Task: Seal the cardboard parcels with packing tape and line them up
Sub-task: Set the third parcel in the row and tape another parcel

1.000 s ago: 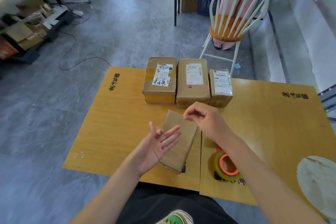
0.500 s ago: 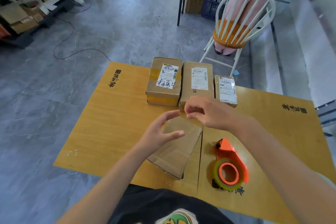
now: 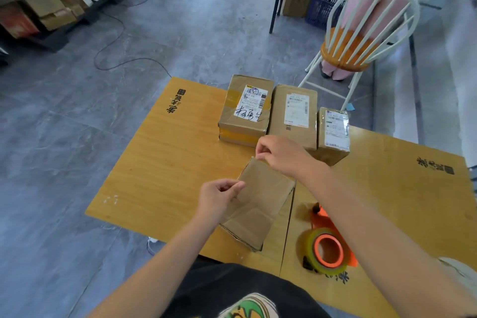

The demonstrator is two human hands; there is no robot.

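A plain brown parcel lies at a slant on the yellow table, close to the near edge. My left hand grips the parcel's left side with bent fingers. My right hand pinches the parcel's far corner. An orange tape dispenser with a clear tape roll rests on the table to the right of the parcel, under my right forearm. Three labelled parcels stand side by side at the far edge: a left one, a middle one and a small right one.
A white spindle-back chair with an orange seat stands beyond the table, a person in pink behind it. A black cable runs over the grey floor. Shelves with cardboard are at the far left. A seam splits the tabletop.
My left hand went from open above the parcel to gripping its left side. My right hand came down onto the far corner. The view shifted and the dispenser is now less covered.
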